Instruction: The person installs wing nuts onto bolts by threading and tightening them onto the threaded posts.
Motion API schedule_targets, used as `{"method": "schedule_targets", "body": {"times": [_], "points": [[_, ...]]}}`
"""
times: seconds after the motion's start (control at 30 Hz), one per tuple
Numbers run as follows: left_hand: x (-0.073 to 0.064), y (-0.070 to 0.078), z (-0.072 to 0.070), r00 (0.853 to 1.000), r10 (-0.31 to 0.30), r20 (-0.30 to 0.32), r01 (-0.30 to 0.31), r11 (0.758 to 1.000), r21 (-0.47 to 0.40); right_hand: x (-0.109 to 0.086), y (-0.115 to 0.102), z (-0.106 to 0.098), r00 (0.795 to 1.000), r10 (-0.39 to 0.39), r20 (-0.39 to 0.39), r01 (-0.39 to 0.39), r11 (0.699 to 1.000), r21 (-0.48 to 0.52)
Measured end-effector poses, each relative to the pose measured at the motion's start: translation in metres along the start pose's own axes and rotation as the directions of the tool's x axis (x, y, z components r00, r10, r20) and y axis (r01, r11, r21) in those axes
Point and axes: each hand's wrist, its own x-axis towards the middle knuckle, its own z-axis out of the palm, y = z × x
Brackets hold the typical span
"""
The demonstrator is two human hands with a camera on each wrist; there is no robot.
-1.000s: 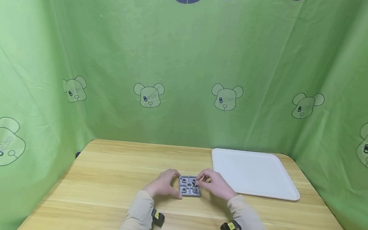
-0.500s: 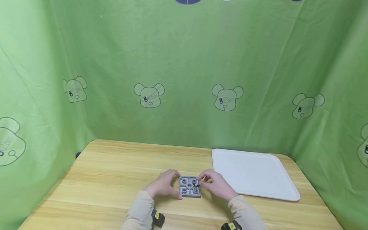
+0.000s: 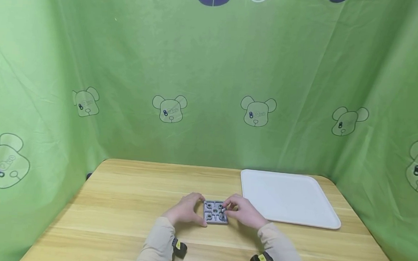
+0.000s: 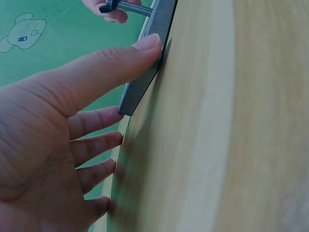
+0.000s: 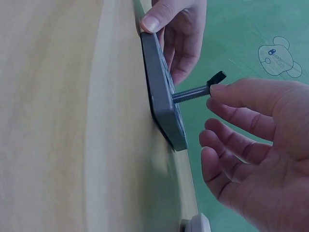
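A square grey plate (image 3: 215, 211) with round holes and recessed channels lies on the table between the hands. My left hand (image 3: 185, 210) holds it by its left side, thumb on the near edge and index finger at the far corner. A threaded wing screw (image 5: 190, 94) with a black winged head stands up from the right part of the plate. My right hand (image 3: 243, 212) pinches the wing head between thumb and index finger; its other fingers are loosely curled beside it. In the left wrist view, the screw (image 4: 136, 8) shows beyond the plate's edge.
A white tray (image 3: 287, 197) lies at the back right of the wooden table (image 3: 134, 193), just beyond my right hand. Green printed curtains (image 3: 212, 67) surround the table on the back and both sides. A black camera band (image 3: 260, 260) is on each wrist.
My right fingers and thumb have shifted around the wing screw's head, slightly away and then back onto it. The left hand and plate have stayed in place.
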Motion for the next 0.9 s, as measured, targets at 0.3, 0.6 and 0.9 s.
{"method": "schedule_targets", "body": {"times": [0.3, 0.6, 0.9], "points": [[0.000, 0.001, -0.001, 1.000, 0.007, -0.003, -0.007, 1.000, 0.000, 0.002, 0.000, 0.004, 1.000, 0.003, -0.009, -0.003, 1.000, -0.009], [0.001, 0.001, -0.001, 1.000, 0.002, -0.002, -0.002, 1.000, 0.007, 0.004, -0.002, 0.009, 1.000, 0.026, -0.013, -0.026, 0.999, -0.027], [0.001, -0.001, 0.001, 1.000, 0.000, -0.001, 0.000, 1.000, -0.001, 0.002, -0.004, 0.011, 0.998, 0.053, -0.021, -0.053, 0.998, -0.023]]}}
